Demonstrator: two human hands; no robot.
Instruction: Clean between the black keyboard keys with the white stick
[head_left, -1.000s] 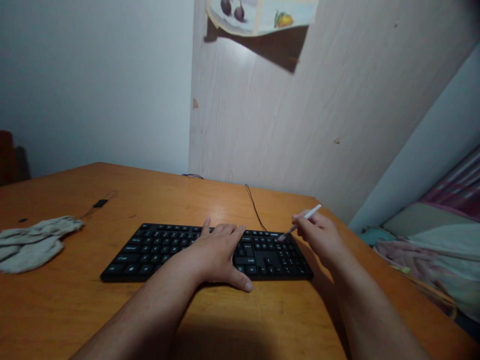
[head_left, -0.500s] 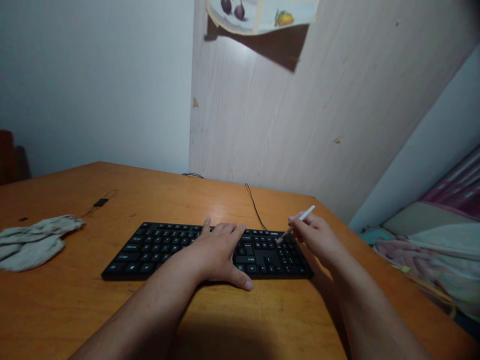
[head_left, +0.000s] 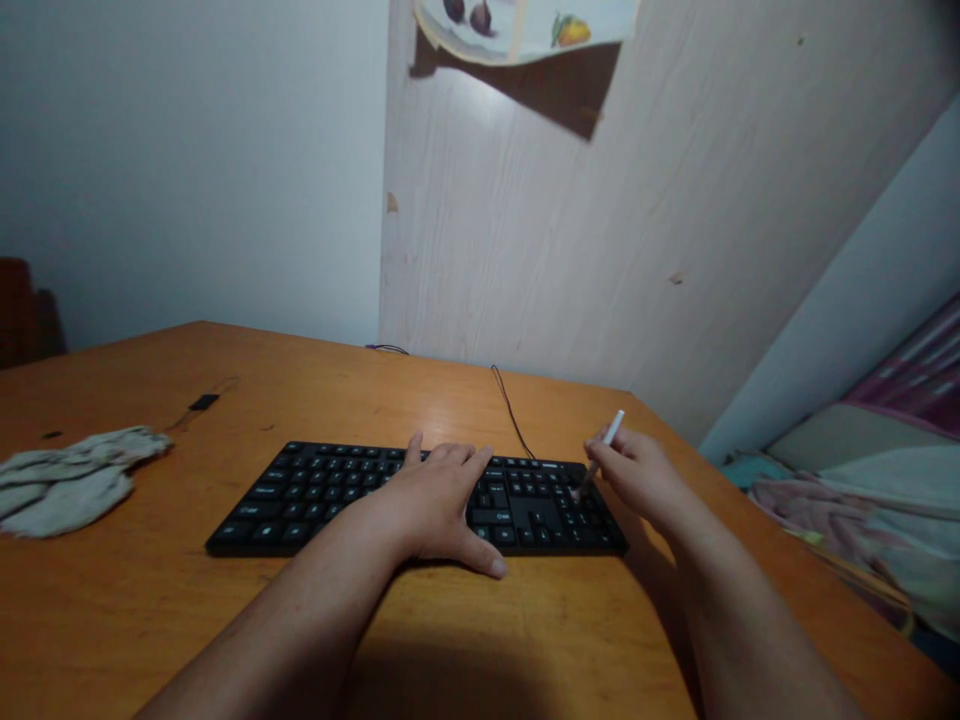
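A black keyboard [head_left: 322, 495] lies flat on the wooden table. My left hand [head_left: 442, 505] rests across its middle with the fingers spread and the thumb reaching over the front edge. At the number pad on the right end, my right hand [head_left: 637, 475] pinches a thin white stick-like brush [head_left: 613, 428]. The brush slants down, and its small tip is at the number keys. The fingers of my right hand hide part of the keyboard's right edge.
A crumpled pale cloth [head_left: 75, 485] lies on the table [head_left: 450, 640] at the left, near a small black item [head_left: 204, 402] with thin cords. A black cable [head_left: 510, 410] runs from the keyboard towards the wall. Bedding [head_left: 817, 510] is beyond the right edge.
The brush tip has moved slightly right and nearer to me over the number pad, and the brush stands steeper. My right hand has shifted slightly right. My left hand stays in place.
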